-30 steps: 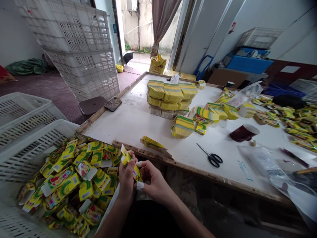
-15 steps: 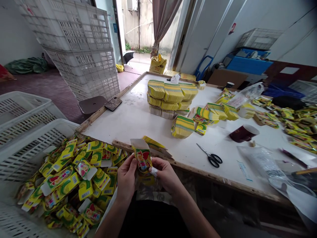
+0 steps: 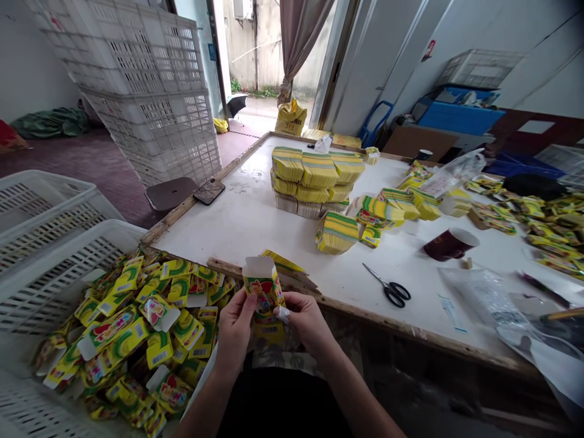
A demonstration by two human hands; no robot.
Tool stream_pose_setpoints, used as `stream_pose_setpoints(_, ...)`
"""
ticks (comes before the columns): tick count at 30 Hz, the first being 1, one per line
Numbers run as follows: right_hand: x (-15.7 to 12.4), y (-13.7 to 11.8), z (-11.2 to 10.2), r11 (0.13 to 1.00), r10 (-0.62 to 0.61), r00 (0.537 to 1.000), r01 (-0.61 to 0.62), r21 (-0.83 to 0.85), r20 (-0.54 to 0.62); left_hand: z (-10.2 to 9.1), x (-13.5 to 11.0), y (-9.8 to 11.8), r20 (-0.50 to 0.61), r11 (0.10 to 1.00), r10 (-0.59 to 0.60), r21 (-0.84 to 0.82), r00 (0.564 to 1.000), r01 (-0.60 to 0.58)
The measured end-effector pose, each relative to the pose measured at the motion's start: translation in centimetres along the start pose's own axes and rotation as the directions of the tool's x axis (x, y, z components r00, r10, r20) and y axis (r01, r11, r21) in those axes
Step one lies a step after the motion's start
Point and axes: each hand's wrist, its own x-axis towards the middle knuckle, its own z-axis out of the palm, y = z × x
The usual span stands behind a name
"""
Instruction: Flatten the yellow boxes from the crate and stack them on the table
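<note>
Between my hands, just off the table's front edge, is a small yellow and green carton with its white-lined top flap standing up. My left hand pinches its left side, thumb on the front. On the other side my right hand grips the carton's right edge; something white is wrapped on a finger. A fan of flat cartons lies on the table edge right behind. To my left, a white crate is heaped with folded yellow cartons.
Stacked bundles of flat cartons stand mid-table. Black-handled scissors, a dark mug and a clear plastic bag lie to the right. A phone rests at the left edge. Tall white crates stand behind.
The carton in my hands has turned slightly and its body looks more opened out. My left thumb has shifted a little further over its front. Everything else stays in place.
</note>
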Motion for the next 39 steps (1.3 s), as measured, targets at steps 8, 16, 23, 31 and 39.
stream_pose_setpoints(8,-0.2,0.3,-0.3,0.955,-0.143,0.990,0.137,-0.265,-0.004,-1.8,1.3,1.3,0.027,0.985,-0.054,-0.163,0.998,0.058)
stream_pose_setpoints(16,-1.3,-1.2,-0.8,0.227,-0.378,0.805,0.559,-0.798,0.456,-4.6,1.4,4.8,0.461,0.820,-0.014,0.512,0.887,-0.254)
stream_pose_setpoints(23,2.0,-3.1,-2.6,0.158,-0.478,0.829,0.406,-0.900,0.290,-3.4,0.2,0.9,0.396,0.724,-0.116,0.662,0.911,-0.195)
stream_pose_setpoints(31,7.9,-3.2,-7.1,0.353,-0.508,0.855,0.319,-0.880,0.106,-3.3,-0.5,-0.2,0.356,0.845,-0.056,0.515,0.933,-0.146)
stream_pose_setpoints(39,0.2,0.0,-0.3,0.869,-0.266,0.963,0.255,-0.425,0.034,-1.7,-0.3,-1.1,0.299,0.670,0.143,0.672,0.943,-0.315)
